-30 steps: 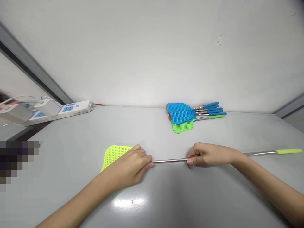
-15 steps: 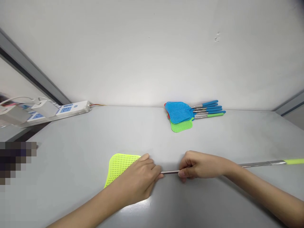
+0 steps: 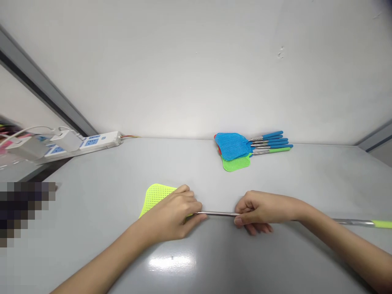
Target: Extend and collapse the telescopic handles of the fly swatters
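A yellow-green fly swatter (image 3: 157, 195) with a long metal telescopic rod (image 3: 219, 213) lies across the front of the view. My left hand (image 3: 180, 212) grips it where the perforated head meets the rod and covers part of the head. Farther along, my right hand (image 3: 254, 210) pinches the rod between thumb and fingers, its other fingers loosely curled below. Past my right forearm the rod shows again, thicker there, ending in a yellow-green handle (image 3: 382, 224) at the right edge. My forearm hides part of the rod.
By the wall lies a pile of swatters, with blue heads (image 3: 232, 146) on top, a green head (image 3: 236, 163) and a bit of red beneath, handles to the right. A white power strip (image 3: 104, 141) with plugged-in adapters stands at the back left of the grey table (image 3: 122, 179).
My hands are farther apart, with more thin rod showing between them. The swatter's head has moved a little away from me, and the right-hand end of the rod sits slightly lower in view.
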A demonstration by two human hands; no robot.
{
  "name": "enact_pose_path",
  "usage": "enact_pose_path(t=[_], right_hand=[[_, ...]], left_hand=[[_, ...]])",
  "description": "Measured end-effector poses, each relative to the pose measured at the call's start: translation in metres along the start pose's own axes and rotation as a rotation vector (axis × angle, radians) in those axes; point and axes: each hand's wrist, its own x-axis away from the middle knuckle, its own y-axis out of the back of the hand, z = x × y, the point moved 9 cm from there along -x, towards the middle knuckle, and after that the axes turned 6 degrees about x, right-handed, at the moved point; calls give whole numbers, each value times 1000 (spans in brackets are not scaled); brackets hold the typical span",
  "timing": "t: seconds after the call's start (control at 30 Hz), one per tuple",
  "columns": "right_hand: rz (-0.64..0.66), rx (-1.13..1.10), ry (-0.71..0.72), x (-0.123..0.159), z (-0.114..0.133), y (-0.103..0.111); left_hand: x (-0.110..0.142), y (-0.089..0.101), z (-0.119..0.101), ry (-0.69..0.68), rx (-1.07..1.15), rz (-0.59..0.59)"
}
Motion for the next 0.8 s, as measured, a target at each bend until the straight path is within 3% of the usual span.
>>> enact_pose_path(t=[0.17, 0.33, 0.47, 0.8], right_hand=[[-35, 100, -11, 8, -7, 17], [-136, 229, 40, 8, -1, 25], [-181, 264, 37, 10, 2, 25], [-136, 201, 82, 2, 7, 8]], left_hand=[[6, 10, 18, 63, -42, 4], [5, -1, 18, 67, -88, 66], [6, -9, 14, 48, -111, 75], [2, -18, -6, 11, -99, 68]])
